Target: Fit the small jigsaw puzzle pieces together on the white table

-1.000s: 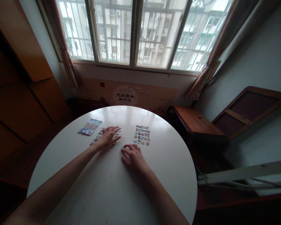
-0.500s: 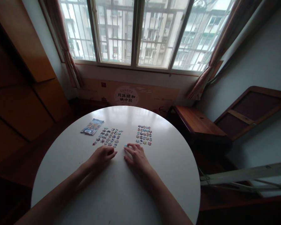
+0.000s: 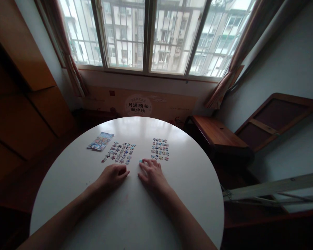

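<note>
My left hand (image 3: 114, 174) rests on the white round table (image 3: 131, 215) with its fingers curled in and the thumb reaching out to the right. No object shows in it. Across a narrow gap, my right hand (image 3: 151, 173) lies palm down with its fingers loosely spread. A small light-blue jigsaw piece (image 3: 140, 161) lies at its index fingertip, partly covered. Just beyond my left hand are loose jigsaw pieces (image 3: 121, 151) in slanted columns. Past my right hand, more pieces (image 3: 160, 149) form neat rows, a little apart from one another.
A colourful picture sheet (image 3: 101, 141) lies at the table's far left. Behind the table are a printed cardboard panel (image 3: 169, 100) and a barred window (image 3: 169, 41). A wooden bench (image 3: 219, 132) stands to the right, cabinets (image 3: 18, 118) to the left.
The view has shifted slightly to the left across the picture. My left hand has drawn back a little from the slanted columns. The light-blue piece has shifted slightly at my right fingertips.
</note>
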Demonstrator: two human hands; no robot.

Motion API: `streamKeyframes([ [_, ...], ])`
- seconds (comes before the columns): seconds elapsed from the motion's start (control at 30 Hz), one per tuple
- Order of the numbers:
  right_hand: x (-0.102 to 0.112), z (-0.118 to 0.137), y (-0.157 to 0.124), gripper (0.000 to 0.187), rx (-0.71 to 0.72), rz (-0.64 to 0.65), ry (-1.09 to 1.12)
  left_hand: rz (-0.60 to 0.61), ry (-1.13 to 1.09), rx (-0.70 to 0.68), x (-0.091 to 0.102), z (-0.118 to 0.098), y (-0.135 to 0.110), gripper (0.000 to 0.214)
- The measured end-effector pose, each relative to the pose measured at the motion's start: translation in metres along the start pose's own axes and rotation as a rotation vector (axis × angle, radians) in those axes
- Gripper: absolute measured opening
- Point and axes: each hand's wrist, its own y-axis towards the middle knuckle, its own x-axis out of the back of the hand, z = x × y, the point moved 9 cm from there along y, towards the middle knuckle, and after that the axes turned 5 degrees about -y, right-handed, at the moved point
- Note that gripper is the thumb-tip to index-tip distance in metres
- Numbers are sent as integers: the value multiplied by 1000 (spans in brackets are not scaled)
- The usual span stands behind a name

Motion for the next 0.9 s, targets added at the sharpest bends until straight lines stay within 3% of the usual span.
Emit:
streamKeyframes([
  [0.23,-1,-2,-1,50,-5,-10,13,51,-14,5,2,-9,-3,31],
  [0.57,-2,1,0,44,3,25,-11,49,-33,-8,1,-9,-3,30],
  [0.9,-3,-2,1,57,12,13,-3,49,-35,-15,0,-7,-3,30],
])
